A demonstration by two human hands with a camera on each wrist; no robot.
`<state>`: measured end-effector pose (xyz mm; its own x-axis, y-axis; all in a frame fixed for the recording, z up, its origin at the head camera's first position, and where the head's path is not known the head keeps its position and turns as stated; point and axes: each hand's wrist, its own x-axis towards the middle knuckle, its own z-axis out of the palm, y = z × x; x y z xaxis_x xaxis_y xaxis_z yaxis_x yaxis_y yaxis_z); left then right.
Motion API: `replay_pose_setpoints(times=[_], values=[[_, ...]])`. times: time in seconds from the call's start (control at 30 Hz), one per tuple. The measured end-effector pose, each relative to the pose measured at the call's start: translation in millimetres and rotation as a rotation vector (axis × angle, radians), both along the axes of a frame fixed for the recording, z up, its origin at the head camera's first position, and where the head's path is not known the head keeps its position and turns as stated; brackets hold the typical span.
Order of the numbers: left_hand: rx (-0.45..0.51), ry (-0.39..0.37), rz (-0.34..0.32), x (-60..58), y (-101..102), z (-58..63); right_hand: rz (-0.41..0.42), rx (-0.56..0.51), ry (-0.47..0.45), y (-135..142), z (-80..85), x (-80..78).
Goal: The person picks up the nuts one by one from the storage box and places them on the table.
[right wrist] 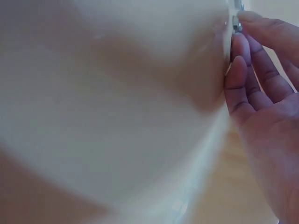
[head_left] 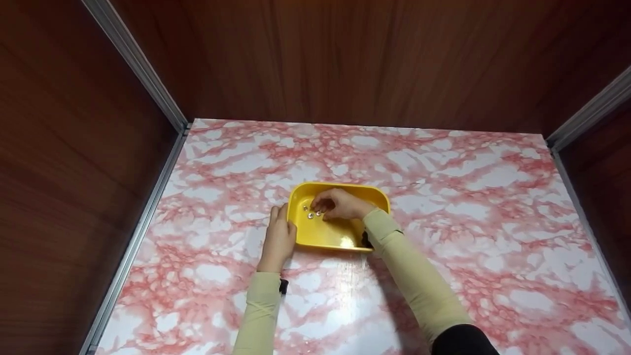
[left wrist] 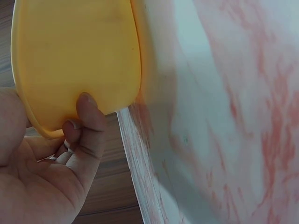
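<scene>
A yellow plastic tray [head_left: 315, 239] with rounded corners and raised walls stands on the table. My left hand [head_left: 279, 236] grips its left wall; in the left wrist view the fingers [left wrist: 88, 114] bend against the outside of the yellow wall [left wrist: 79, 51]. Inside the tray, small shiny metal nuts [head_left: 310, 216] lie on the floor towards the left. My right hand [head_left: 340, 204] reaches in over them with its fingers bent down. Seen from the right wrist, a silver nut [right wrist: 237, 24] shows between the thumb and a fingertip, which appear to pinch it.
The table [head_left: 468, 212] has a red and white marbled top. Brown wood-look panels [head_left: 335, 64] close in the back and both sides, with grey metal strips [head_left: 143, 64] at the corners. A dark band [head_left: 283, 286] sits on the left wrist.
</scene>
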<state>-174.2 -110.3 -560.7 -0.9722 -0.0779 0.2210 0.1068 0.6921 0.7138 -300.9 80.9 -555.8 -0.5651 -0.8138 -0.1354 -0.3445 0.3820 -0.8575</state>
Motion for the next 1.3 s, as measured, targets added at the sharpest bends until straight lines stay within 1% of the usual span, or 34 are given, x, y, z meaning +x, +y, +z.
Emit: replay_pose_setpoints(times=[0.27,0.37,0.5,0.7,1.0,1.3], values=[[-0.008,-0.020,-0.002,0.2,0.1,2.2,0.022,-0.020,0.091,-1.7,-3.7,1.1],[-0.004,-0.010,-0.004,0.2,0.3,1.9,0.014,-0.022,0.105,-2.5,-5.0,1.5],[-0.008,0.008,-0.005,-0.4,0.7,1.3,-0.009,-0.018,0.098,-2.8,-5.4,2.3],[-0.013,-0.002,-0.006,-1.1,0.7,1.0,-0.021,-0.012,0.096,-3.2,-5.5,2.6],[-0.012,0.000,-0.003,-1.3,-0.3,0.0,-0.012,-0.006,0.145,-4.5,-7.7,1.9],[-0.017,0.022,-0.002,-0.5,-0.7,-0.5,-0.011,0.023,0.229,-6.3,-5.8,3.8]])
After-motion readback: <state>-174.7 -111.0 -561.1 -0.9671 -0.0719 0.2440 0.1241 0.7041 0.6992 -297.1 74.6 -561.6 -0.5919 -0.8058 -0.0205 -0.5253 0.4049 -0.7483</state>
